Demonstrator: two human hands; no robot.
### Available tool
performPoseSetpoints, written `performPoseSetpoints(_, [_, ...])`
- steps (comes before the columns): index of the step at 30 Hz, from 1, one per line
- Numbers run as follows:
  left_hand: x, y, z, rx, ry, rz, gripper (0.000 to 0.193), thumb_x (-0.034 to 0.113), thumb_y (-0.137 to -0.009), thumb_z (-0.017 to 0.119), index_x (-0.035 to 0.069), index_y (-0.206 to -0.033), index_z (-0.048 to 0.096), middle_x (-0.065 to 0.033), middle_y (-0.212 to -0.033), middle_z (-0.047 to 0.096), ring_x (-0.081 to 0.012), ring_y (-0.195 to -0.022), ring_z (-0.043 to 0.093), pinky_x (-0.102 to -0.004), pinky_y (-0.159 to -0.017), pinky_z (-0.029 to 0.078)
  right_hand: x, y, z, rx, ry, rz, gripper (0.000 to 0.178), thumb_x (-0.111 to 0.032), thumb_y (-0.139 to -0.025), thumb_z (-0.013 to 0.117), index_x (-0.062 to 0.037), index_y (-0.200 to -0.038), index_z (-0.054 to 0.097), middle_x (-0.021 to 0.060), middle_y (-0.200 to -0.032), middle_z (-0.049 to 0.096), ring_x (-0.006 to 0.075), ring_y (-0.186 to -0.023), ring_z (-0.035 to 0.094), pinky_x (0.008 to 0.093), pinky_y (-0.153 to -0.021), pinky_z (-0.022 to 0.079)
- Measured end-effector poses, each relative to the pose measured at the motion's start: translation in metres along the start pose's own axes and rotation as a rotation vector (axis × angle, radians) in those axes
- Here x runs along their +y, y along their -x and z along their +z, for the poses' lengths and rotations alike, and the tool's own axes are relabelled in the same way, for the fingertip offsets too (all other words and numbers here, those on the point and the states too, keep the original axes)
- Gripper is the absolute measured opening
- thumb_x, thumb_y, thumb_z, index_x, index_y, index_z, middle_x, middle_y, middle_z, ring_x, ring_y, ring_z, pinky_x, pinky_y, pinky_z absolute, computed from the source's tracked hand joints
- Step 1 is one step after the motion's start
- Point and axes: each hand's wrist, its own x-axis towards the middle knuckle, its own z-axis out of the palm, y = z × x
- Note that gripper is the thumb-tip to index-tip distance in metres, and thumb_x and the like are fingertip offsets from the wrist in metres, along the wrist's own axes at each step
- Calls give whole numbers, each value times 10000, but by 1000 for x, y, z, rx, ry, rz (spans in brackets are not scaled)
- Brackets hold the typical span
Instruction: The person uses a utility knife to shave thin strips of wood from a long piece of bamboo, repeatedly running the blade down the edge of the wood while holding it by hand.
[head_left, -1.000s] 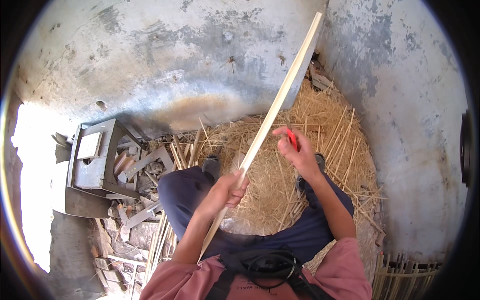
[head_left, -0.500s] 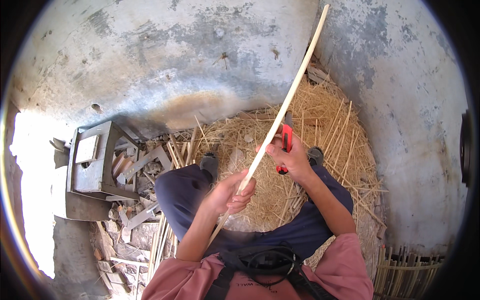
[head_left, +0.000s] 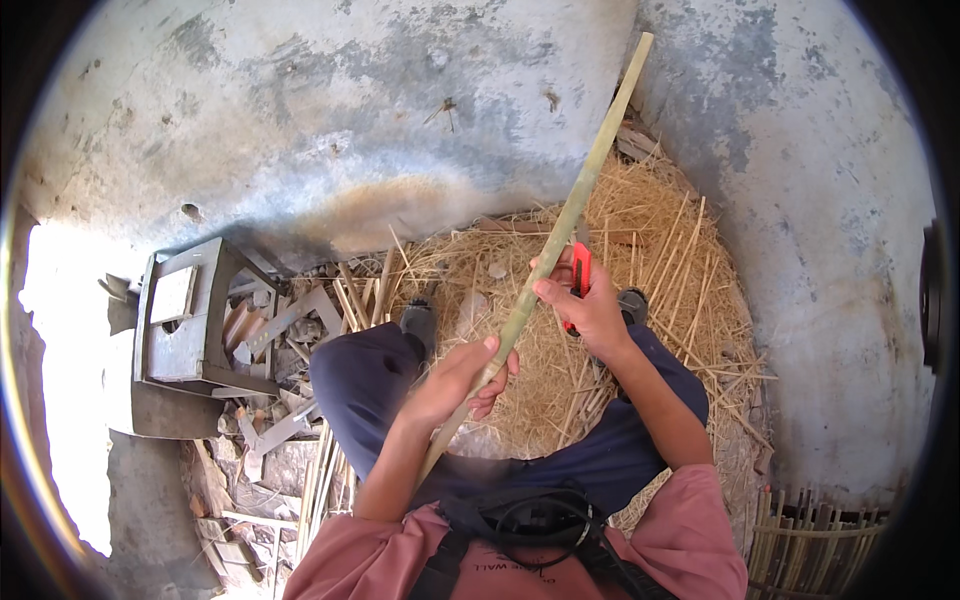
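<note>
- Low on the green strip (head_left: pixel 578 200), the left hand (head_left: pixel 462 382) is wrapped firmly round it.
- The right hand (head_left: pixel 592 312) grips a red cutter (head_left: pixel 582 262), its thumb at the strip's middle (the blade is hard to make out).
- Beneath, the strip slants over loose straw (head_left: pixel 520 400).
- Good handling, I judge, means keeping the blade clear of the left fingers.
- Half a second ago the strip's pale face showed; now its green one does.
</note>
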Motion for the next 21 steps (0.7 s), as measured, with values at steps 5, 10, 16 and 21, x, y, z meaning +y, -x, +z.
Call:
performPoseSetpoints(5, [0, -1, -4, -28, 97, -41, 474, 414, -1165, 360, 25, -1011, 583, 32, -540, 374, -65, -395, 358, -243, -400, 386, -2, 0, 0, -63, -115, 45, 430, -187, -940, 821, -33, -1265, 586, 36, -1020, 708, 104, -892, 655, 274, -817, 521])
performPoseSetpoints(10, [-4, -3, -11, -122, 125, -45, 398, 411, -1156, 427, 52, -1039, 551, 59, -611, 350, -43, -442, 320, -221, -412, 313, -3, 0, 1, -98, -191, 97, 459, -154, -943, 813, -41, -1291, 536, 70, -1048, 699, 125, -874, 687, 274, -783, 532])
performPoseSetpoints(16, [-6, -2, -8, -163, 86, 43, 311, 383, -1143, 492, 83, -1064, 521, 71, -657, 332, -31, -473, 294, -210, -423, 254, 4, -1, 3, -84, -225, -1, 472, -147, -940, 821, -23, -1294, 533, 99, -1084, 698, 222, -1039, 745, 349, -873, 594])
performPoseSetpoints(21, [-1, 0, -4, -171, 114, 15, 322, 391, -1141, 494, 86, -1043, 518, 71, -640, 335, -29, -462, 288, -211, -413, 240, 5, 1, 3, -75, -182, -11, 510, -212, -930, 845, -22, -1288, 535, 97, -1081, 697, 231, -1029, 747, 372, -895, 600])
